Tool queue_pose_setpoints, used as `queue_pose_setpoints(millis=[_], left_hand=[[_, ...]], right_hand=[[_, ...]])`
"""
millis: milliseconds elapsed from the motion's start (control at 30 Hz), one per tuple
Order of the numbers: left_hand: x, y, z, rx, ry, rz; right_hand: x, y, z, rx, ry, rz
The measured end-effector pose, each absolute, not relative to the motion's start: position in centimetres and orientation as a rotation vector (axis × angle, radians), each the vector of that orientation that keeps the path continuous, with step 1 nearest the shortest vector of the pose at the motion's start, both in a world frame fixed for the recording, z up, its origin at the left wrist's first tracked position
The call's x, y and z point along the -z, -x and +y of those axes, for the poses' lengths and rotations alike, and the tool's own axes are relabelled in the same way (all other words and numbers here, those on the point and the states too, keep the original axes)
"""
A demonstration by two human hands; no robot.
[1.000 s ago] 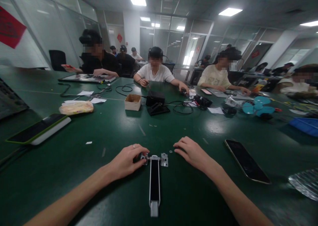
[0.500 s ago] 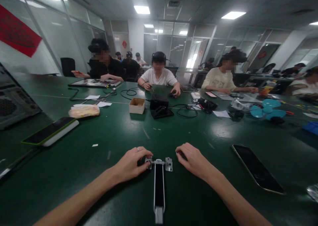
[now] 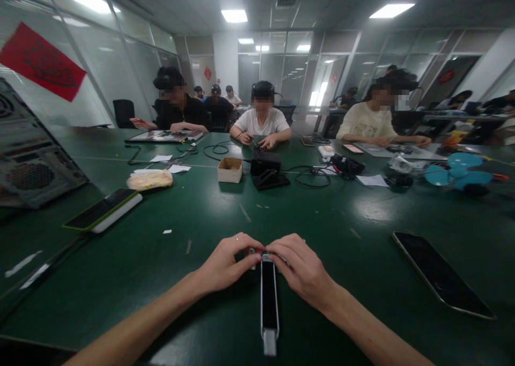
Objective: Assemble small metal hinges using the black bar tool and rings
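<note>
A narrow bar [image 3: 269, 296] with a black middle and silver edges lies lengthwise before me, its silver tip towards me. At its far end is a small metal bracket [image 3: 253, 256], mostly covered by my fingers. My left hand [image 3: 235, 258] pinches the bracket's left side between thumb and fingers. From the other side, my right hand [image 3: 300, 266] closes thumb and fingers on the bracket's right side. The fingertips of both hands nearly meet above the end of the bar.
On the green table [image 3: 193, 205] a phone [image 3: 442, 275] lies at right and a green-edged device [image 3: 102, 207] at left. Farther off are a small box [image 3: 229, 170], a black stand [image 3: 267, 170] and blue fan blades [image 3: 458, 171]. A computer case [image 3: 36, 156] stands at left. People sit opposite.
My right hand has moved left, from beside the bracket onto its right side. My left hand keeps its hold. The whole view has shifted slightly.
</note>
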State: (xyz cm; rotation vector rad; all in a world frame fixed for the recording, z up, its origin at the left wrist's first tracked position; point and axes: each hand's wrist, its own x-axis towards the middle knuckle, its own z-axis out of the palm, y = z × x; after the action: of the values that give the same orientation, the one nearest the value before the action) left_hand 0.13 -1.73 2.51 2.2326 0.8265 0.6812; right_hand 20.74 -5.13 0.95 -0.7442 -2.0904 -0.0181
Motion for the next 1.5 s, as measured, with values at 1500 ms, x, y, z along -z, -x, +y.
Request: queue_pose_setpoints(millis=[1500], left_hand=[[0.2, 0.8, -0.6, -0.464, -2.393, 1.027]], right_hand=[[-0.6, -23.7, -5.0, -0.387, 1.328, -2.375]])
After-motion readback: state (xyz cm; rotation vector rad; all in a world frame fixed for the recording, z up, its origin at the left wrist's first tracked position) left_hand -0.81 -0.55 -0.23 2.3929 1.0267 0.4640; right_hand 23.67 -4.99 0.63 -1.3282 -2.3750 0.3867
